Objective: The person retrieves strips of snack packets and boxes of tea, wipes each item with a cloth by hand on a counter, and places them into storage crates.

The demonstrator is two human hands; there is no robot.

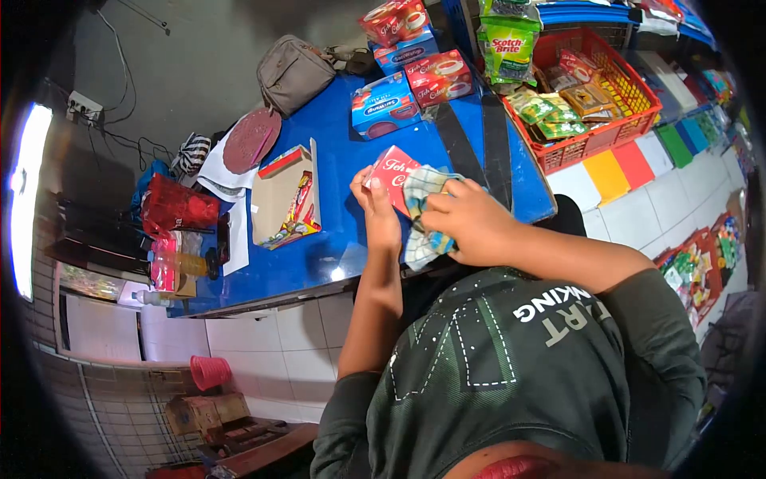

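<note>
**Red box in one hand, cloth in the other: grip notes**

So the left hand [379, 209] has the red box [389, 169] gripped by its side, thumb on the near face, and the right hand [472, 225] is closed on a checked cloth [423, 188] that's pressed against the box. All this is above the near part of the blue worktop [343, 259], between the open carton [274, 209] and the worktop's right-hand edge.

For that cloth-on-box contact, I'd go light and flat. Thin card probably dents if you squeeze (ask me how I know), so hold it by the edges with the left and let the right do the moving. Bunch the loose cloth up into the palm so a corner doesn't snag a flap. Short strokes in one direction, and turn the box rather than twisting your wrist. I'd also stay away from the blue box [385, 105] just beyond, since an elbow or a trailing cloth could nudge it.

Stuff I can't make out: the cloth and right hand cover the right side of the box, so only part of the lettering shows. The left fingers are mostly hidden behind it. Can't tell whether the box touches the worktop or is held up off it, or whether it's sealed. The crate [589, 150] on the right is cut across by hanging green packets [511, 48].
</note>
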